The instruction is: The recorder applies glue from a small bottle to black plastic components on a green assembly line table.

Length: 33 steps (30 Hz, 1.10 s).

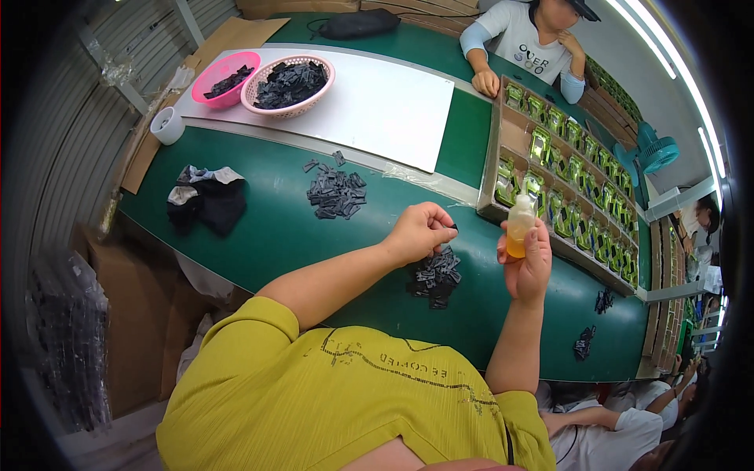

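The right hand (525, 265) has its thumb and fingers closed around the bottle (518, 229), which is held nearly upright above the table (487, 322); with only some amber liquid inside, it is probably light, its wall is perhaps soft, and the lower body seems the safest place to hold. The left hand (420, 233) pinches a small black part (454, 227) over the near pile (437, 269), and this part is likely light and stiff, so I think fingertips on its edges are enough.
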Available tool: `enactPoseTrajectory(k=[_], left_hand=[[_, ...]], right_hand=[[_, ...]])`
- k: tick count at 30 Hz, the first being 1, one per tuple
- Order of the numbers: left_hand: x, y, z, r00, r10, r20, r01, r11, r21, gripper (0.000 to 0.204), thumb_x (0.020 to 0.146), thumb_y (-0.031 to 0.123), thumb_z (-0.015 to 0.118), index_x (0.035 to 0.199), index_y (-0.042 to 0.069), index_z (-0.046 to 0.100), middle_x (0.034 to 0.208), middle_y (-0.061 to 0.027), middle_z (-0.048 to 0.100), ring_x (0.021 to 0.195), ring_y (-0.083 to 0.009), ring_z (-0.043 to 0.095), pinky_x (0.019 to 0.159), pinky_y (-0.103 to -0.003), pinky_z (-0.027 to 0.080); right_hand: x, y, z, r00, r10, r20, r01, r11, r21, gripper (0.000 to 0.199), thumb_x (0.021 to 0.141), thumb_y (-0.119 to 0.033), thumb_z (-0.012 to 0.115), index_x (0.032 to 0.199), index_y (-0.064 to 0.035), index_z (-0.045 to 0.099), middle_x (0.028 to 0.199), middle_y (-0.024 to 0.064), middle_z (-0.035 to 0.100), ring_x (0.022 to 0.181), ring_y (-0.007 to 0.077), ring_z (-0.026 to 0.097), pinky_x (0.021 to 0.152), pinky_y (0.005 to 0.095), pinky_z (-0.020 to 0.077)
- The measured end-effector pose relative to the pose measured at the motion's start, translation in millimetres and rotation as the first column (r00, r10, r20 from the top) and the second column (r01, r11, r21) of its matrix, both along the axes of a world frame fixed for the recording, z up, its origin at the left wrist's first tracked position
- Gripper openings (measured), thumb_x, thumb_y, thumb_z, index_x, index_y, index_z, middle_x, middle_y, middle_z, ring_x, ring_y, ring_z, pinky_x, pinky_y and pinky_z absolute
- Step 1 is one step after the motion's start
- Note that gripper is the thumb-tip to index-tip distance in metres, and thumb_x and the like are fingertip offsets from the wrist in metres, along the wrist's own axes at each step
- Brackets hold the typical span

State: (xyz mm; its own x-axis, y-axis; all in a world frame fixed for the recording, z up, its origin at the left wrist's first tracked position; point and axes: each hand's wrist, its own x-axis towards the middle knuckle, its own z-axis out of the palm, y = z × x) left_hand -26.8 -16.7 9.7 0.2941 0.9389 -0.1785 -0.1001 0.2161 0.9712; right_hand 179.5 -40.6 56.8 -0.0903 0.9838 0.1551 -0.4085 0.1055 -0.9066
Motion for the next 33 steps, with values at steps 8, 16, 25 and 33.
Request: enactPoseTrajectory(k=[8, 16, 25, 33], left_hand=[[-8.3, 12.5, -25.0, 0.996, -0.001, 0.094, 0.000, 1.000, 0.016, 0.022, 0.084, 0.004, 0.062, 0.103, -0.003, 0.056, 0.074, -0.0054, 0.059, 0.059, -0.0103, 0.059, 0.050, -0.024, 0.051], [-11.3, 21.2, -23.4, 0.989, -0.077, 0.123, 0.086, 0.994, -0.067, 0.026, 0.083, 0.003, 0.062, 0.108, -0.004, 0.055, 0.078, -0.0064, 0.058, 0.064, -0.0120, 0.061, 0.055, -0.024, 0.052], [-11.0, 19.0, -18.5, 0.996, -0.093, 0.008, 0.093, 0.995, -0.047, 0.028, 0.083, 0.004, 0.062, 0.108, -0.005, 0.056, 0.081, -0.0073, 0.059, 0.065, -0.0130, 0.062, 0.056, -0.025, 0.053], [-7.7, 16.8, -17.4, 0.985, -0.146, -0.090, 0.136, 0.985, -0.103, 0.028, 0.082, 0.002, 0.060, 0.108, -0.007, 0.055, 0.080, -0.0099, 0.061, 0.066, -0.0153, 0.064, 0.056, -0.025, 0.054]], right_hand=[[13.2, 33.1, -31.5, 0.904, -0.098, -0.417, 0.027, 0.984, -0.174, 0.028, 0.086, -0.007, 0.060, 0.112, -0.0003, 0.053, 0.103, 0.0093, 0.058, 0.069, 0.0119, 0.045, 0.052, 0.0224, 0.0318], [24.1, 36.4, -47.1, 0.675, 0.177, -0.716, -0.325, 0.943, -0.074, 0.039, 0.086, -0.033, 0.062, 0.115, -0.0072, 0.054, 0.103, 0.0078, 0.053, 0.063, 0.0101, 0.040, 0.051, 0.0215, 0.0306], [10.5, 32.9, -47.5, 0.726, 0.089, -0.682, -0.177, 0.982, -0.060, 0.038, 0.087, -0.023, 0.060, 0.116, -0.0008, 0.049, 0.100, 0.0095, 0.053, 0.061, 0.0113, 0.038, 0.055, 0.0223, 0.0328], [-6.8, 31.1, -59.3, 0.946, -0.130, -0.297, 0.074, 0.978, -0.195, 0.034, 0.092, -0.022, 0.052, 0.118, -0.0010, 0.048, 0.109, 0.0167, 0.058, 0.073, 0.0144, 0.053, 0.064, 0.0257, 0.0423]])
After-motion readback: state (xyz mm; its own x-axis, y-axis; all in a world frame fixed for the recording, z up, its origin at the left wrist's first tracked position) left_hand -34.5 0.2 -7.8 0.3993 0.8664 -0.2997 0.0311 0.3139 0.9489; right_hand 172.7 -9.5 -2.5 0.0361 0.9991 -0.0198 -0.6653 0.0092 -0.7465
